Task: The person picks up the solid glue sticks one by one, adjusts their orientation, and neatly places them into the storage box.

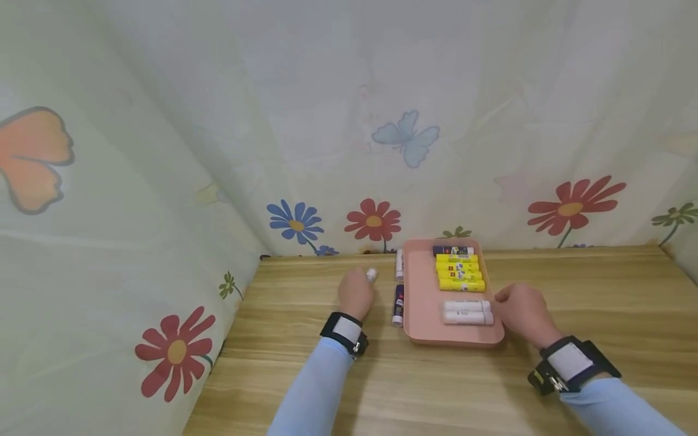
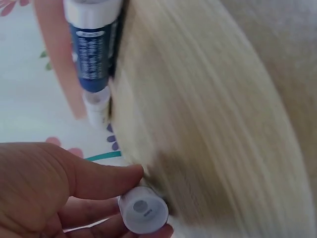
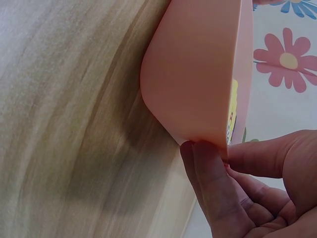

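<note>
Left of the tray, my left hand holds a white glue stick between thumb and fingers, its round white end facing the left wrist camera. My right hand pinches the right rim of a pink tray, the thumb on the inner side and fingers outside. Inside the tray lie a navy glue stick, several yellow glue sticks in a stack of rows, and two white glue sticks nearer the front.
Along the tray's left side, on the wooden table, lie a white glue stick farther back and a dark blue glue stick with a white end nearer. A flower-printed curtain hangs behind and at the left.
</note>
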Demonstrator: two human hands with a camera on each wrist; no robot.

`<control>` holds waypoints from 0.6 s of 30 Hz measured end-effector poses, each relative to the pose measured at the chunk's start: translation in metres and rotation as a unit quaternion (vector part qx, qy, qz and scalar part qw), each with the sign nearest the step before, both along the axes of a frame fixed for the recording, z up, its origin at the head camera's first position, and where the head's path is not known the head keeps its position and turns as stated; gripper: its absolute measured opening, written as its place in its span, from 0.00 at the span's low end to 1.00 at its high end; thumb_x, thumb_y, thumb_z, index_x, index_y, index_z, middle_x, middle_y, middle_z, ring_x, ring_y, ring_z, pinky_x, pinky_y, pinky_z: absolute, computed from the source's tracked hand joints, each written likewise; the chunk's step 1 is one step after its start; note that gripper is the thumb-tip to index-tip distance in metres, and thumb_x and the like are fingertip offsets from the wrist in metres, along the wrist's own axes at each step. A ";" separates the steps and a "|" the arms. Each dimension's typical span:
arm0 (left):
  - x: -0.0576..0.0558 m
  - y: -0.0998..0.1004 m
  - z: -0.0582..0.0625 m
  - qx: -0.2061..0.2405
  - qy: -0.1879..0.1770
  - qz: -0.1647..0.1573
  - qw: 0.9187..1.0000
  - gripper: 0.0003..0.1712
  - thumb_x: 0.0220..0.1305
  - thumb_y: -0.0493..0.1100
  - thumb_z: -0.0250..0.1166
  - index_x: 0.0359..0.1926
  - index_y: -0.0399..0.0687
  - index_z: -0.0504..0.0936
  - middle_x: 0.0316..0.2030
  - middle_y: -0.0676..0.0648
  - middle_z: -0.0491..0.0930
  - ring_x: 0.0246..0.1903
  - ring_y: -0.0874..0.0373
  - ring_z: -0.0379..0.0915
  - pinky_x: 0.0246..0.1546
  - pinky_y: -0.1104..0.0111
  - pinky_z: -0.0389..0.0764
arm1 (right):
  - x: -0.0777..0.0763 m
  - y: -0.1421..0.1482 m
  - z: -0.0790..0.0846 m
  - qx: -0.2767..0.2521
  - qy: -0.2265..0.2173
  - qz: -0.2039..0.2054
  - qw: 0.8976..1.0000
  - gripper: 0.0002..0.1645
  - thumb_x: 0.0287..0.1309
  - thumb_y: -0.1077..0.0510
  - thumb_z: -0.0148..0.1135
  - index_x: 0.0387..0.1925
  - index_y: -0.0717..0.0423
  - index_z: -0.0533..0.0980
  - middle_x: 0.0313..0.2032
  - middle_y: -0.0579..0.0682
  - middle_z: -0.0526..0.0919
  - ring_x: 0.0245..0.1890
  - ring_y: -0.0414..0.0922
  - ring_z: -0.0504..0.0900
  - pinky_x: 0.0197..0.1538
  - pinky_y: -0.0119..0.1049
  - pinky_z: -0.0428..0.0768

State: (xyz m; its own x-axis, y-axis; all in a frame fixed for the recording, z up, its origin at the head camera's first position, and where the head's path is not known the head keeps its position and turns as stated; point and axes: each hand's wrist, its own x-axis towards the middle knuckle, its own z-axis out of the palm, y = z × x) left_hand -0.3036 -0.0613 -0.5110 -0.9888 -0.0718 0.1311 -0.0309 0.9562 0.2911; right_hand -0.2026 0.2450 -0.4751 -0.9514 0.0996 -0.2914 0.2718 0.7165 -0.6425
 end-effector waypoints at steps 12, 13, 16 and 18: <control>0.023 0.001 0.020 0.288 0.011 -0.055 0.956 0.18 0.50 0.39 0.69 0.45 0.43 0.83 0.35 0.46 0.84 0.30 0.62 0.78 0.26 0.73 0.77 | -0.001 0.002 -0.001 0.026 0.048 -0.007 0.998 0.27 0.61 0.53 0.53 0.52 0.72 0.72 0.45 0.69 0.78 0.34 0.52 0.78 0.27 0.34 0.74; 0.026 0.004 0.023 0.310 0.017 -0.065 0.948 0.19 0.51 0.39 0.69 0.47 0.43 0.82 0.36 0.46 0.84 0.31 0.62 0.78 0.27 0.73 0.78 | -0.002 0.001 0.001 0.027 0.060 -0.011 0.998 0.28 0.62 0.53 0.52 0.54 0.72 0.70 0.47 0.70 0.77 0.36 0.54 0.78 0.28 0.36 0.76; 0.033 0.012 0.034 0.358 0.046 -0.087 0.929 0.20 0.52 0.39 0.69 0.49 0.45 0.82 0.37 0.47 0.84 0.34 0.63 0.79 0.32 0.74 0.80 | -0.002 -0.003 0.008 0.027 0.120 -0.015 0.992 0.30 0.63 0.50 0.52 0.57 0.70 0.69 0.49 0.69 0.77 0.42 0.58 0.79 0.32 0.41 0.80; 0.038 0.018 0.040 0.382 0.067 -0.093 0.917 0.20 0.53 0.40 0.69 0.49 0.45 0.81 0.38 0.48 0.84 0.35 0.64 0.79 0.34 0.75 0.80 | -0.001 -0.009 0.016 0.020 0.159 -0.011 0.987 0.31 0.64 0.46 0.52 0.58 0.67 0.69 0.49 0.67 0.78 0.45 0.59 0.80 0.37 0.46 0.82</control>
State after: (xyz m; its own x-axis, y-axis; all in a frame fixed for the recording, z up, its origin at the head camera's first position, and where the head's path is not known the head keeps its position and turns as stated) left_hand -0.2654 -0.0435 -0.4713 -0.9719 -0.0244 0.2342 0.1975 0.4565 0.8675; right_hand -0.2039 0.2356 -0.4589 -0.9915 0.1271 0.0271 0.0763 0.7385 -0.6699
